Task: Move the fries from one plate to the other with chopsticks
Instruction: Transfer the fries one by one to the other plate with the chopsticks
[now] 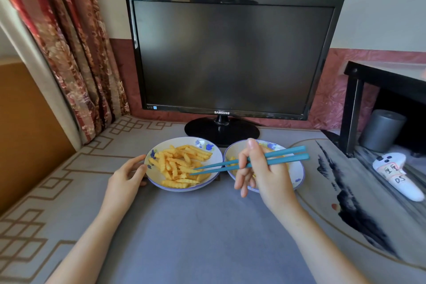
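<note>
Right hand [260, 168] is gripping the blue chopsticks [283, 155], reaching across from above the right plate [297, 173]. The tips are sitting slightly apart at the near edge of the fries [179, 163], which are heaped on the left plate [184, 189]. Left hand [129, 174] is lying open, relaxed fingers touching that plate's rim, likely steadying it.

Only a few fries are showing on the right plate, partly hidden behind the hand, so the transfer is looking early.

For this pick-up: closing the tips across the middle of one loose fry at the pile's edge, not a tangled one, then lifting level. The ridged sides should be helping the grip.

Both plates are standing just beside each other on the tabletop [196, 226], so the carry is short. A dark monitor [230, 57] is standing behind them, its base close to their far rims. A white controller [396, 175] is lying well to the right, out of the way.
</note>
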{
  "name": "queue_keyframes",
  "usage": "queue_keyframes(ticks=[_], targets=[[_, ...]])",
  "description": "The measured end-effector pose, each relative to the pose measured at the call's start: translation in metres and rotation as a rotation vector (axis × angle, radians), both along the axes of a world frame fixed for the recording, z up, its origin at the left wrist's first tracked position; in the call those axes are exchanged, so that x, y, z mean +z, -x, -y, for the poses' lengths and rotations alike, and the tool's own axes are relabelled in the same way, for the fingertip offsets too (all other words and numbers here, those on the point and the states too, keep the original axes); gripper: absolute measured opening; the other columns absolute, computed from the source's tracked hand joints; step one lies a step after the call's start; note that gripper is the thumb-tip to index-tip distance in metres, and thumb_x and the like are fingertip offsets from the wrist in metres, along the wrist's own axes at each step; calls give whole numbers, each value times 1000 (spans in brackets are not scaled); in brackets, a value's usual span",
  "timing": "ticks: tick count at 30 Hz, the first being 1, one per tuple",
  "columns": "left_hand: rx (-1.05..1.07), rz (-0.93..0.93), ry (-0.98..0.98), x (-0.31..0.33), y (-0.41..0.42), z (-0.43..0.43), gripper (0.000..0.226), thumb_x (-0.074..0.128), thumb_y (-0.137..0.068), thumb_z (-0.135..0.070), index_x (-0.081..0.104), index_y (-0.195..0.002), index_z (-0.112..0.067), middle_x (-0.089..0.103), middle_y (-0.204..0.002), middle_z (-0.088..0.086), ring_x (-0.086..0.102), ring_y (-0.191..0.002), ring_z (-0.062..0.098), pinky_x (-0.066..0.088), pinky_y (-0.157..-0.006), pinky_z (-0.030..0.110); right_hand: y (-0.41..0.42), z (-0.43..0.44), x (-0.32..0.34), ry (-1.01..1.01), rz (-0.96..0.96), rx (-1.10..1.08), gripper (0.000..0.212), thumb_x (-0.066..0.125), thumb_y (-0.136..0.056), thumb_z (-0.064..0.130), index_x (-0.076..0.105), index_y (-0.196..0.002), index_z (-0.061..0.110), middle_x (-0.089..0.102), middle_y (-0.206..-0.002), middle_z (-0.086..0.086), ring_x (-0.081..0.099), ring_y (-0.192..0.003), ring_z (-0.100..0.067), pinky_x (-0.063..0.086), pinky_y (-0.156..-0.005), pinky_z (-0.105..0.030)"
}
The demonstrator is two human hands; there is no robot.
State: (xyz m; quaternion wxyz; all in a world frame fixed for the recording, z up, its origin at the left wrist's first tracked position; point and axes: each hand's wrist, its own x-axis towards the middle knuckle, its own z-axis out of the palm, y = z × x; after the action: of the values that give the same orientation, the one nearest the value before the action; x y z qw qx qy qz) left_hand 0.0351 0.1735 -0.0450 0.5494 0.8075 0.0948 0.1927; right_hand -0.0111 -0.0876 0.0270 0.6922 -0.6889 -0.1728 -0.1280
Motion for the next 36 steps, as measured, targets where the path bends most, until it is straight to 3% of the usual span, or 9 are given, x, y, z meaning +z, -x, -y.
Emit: queue_keyframes(ticks=[5,14,20,28,36], targets=[[3,-12,7,-3,-2,-3,27,49,-96,-16,62,-119,-19,67,-91,-1,64,-70,13,42,-53,-2,0,32,9,-10,31,-178,46,33,-101,28,46,-62,7,55,-42,-16,46,-32,-24,31,-41,-27],[-9,8,8,-2,-1,-1,25,49,-96,-13,62,-116,-20,67,-95,4,63,-73,17,42,-53,-2,3,105,-1,23,-19,-395,45,31,-103,24,44,-65,3,51,-39,-17,41,-28,-24,26,-35,-22],[-6,3,0,-4,-1,-3,27,48,-96,-14,62,-119,-20,68,-97,3,64,-75,16,42,-53,-2,6,118,-6,52,-93,-335,43,33,-102,22,47,-66,2,51,-41,-21,41,-27,-23,23,-33,-19],[-5,8,8,-4,-2,-2,28,49,-96,-12,62,-120,-16,68,-96,3,63,-77,15,43,-53,-2,2,95,13,-58,-36,-326,43,32,-102,28,47,-69,4,52,-41,-17,41,-28,-22,25,-35,-19],[-1,3,2,-3,-1,-1,28,49,-96,-13,61,-121,-16,67,-97,4,64,-74,19,42,-53,-2,-11,27,13,48,-88,-85,42,35,-101,29,49,-68,6,55,-44,-17,45,-31,-24,28,-38,-26]])
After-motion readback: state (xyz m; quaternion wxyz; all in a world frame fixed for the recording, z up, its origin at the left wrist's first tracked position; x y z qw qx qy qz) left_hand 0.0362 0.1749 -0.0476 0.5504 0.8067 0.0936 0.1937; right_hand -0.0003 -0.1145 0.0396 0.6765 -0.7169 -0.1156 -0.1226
